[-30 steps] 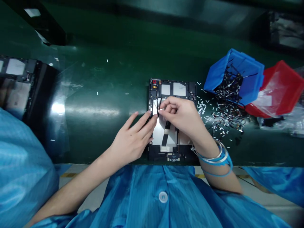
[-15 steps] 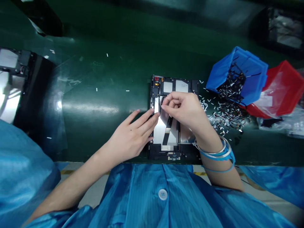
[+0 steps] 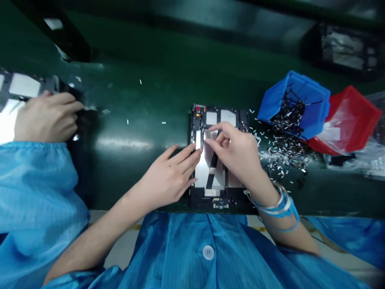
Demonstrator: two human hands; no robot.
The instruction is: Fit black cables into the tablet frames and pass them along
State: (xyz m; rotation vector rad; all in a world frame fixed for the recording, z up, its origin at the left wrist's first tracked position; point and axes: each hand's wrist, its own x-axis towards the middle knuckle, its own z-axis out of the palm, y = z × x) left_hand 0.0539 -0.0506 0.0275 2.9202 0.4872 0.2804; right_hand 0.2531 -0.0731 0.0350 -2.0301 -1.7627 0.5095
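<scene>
An opened tablet point(image 3: 200, 198), its inner parts bare, lies on the green bench near its front edge. My left hand point(image 3: 168, 176) is spread flat, with its fingertips resting on the tablet's left side beside a narrow white strip point(image 3: 198, 138). Over the middle of the tablet is my right hand point(image 3: 239, 150); its thumb and index fingertip are parted, the other fingers are curled, and nothing shows between them. Below that hand a black ribbon cable point(image 3: 211, 176) runs slantwise across the silvery plate. The right hand covers part of the tablet's upper middle.
To the right, a blue bin point(image 3: 315, 102) lies tipped, with small black pieces point(image 3: 288, 150) and white bits spilling out. A red bin point(image 3: 355, 120) with clear plastic stands beyond it. At left, a co-worker's hand point(image 3: 48, 116) is over another device point(image 3: 24, 85).
My right thumb and index finger have moved apart from a near pinch. My left hand keeps its place on the tablet. A co-worker's hand has come into view at left. The view has shifted slightly.
</scene>
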